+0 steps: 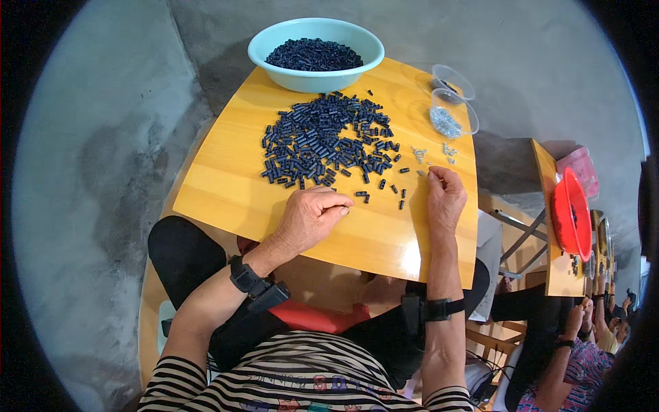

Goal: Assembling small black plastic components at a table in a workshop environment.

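My left hand (pixel 312 218) is closed in a pinch at the near side of a pile of small black plastic pieces (pixel 322 137). A dark bit shows at its fingertips, too small to make out fully. My right hand (pixel 446 196) is also pinched, fingertips down by a few small silvery screws (pixel 419 154) on the right of the table. Whatever lies between those fingers is hidden. Several loose black pieces (pixel 382 184) are scattered between the two hands.
A light blue basin (pixel 316 84) full of black pieces stands at the table's (pixel 226 178) far edge. Two clear plastic tubs sit at the right edge, the nearer tub (pixel 454 113) holding screws. Further right, other people work at a table with a red basin (pixel 571 213).
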Demonstrator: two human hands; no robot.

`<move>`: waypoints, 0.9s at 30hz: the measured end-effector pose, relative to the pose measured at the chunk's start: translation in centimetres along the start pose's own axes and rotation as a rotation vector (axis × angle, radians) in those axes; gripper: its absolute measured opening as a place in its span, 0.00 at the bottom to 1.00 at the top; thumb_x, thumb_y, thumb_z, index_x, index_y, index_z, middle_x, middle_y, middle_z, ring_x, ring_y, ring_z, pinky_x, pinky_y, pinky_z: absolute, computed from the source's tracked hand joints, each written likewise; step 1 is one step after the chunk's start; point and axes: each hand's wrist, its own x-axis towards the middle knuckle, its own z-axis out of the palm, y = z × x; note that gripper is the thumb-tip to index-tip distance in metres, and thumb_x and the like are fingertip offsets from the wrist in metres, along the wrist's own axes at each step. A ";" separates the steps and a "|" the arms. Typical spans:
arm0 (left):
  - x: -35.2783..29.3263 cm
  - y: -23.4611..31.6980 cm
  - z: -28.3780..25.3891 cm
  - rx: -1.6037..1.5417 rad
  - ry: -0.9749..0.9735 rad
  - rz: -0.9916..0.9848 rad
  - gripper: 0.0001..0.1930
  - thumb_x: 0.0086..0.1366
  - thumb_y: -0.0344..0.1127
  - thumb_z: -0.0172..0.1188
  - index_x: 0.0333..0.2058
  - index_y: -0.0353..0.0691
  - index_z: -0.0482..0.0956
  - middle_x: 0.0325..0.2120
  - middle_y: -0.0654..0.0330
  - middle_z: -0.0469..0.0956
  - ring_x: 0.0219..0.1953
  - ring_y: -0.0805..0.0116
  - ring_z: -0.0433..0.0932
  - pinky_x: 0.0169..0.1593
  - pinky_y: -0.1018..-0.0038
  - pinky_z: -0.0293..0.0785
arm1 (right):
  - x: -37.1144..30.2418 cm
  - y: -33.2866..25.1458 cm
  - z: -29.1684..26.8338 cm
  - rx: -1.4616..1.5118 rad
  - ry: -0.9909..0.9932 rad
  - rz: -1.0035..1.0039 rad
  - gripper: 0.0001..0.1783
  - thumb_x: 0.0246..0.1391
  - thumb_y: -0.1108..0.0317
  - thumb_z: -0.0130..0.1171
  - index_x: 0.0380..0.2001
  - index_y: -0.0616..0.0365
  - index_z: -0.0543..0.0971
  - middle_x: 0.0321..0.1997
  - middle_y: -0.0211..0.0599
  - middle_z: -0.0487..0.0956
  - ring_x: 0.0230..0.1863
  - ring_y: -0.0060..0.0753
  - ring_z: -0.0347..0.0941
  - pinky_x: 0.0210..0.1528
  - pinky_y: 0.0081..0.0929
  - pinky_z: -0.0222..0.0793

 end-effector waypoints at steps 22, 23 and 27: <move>-0.3 0.0 0.6 0.169 0.160 0.185 0.08 0.52 0.24 0.64 0.33 0.37 0.83 0.32 0.57 0.79 0.34 0.60 0.81 0.38 0.71 0.77 | 0.5 -0.1 0.1 -0.055 0.016 0.049 0.06 0.51 0.73 0.63 0.33 0.61 0.83 0.28 0.40 0.81 0.30 0.31 0.76 0.36 0.27 0.71; -0.4 0.0 0.6 0.164 0.170 0.186 0.08 0.52 0.24 0.64 0.33 0.37 0.83 0.32 0.57 0.79 0.34 0.60 0.81 0.38 0.71 0.77 | 0.4 -0.2 0.1 -0.002 0.019 0.075 0.06 0.52 0.73 0.62 0.33 0.62 0.83 0.28 0.38 0.80 0.30 0.28 0.75 0.36 0.25 0.71; -0.7 -0.3 0.8 0.228 0.082 0.358 0.07 0.52 0.25 0.65 0.33 0.36 0.82 0.31 0.56 0.78 0.35 0.59 0.79 0.39 0.67 0.76 | 0.2 -1.1 -0.1 0.026 0.012 0.142 0.06 0.52 0.74 0.62 0.33 0.63 0.83 0.28 0.34 0.80 0.31 0.24 0.74 0.37 0.24 0.70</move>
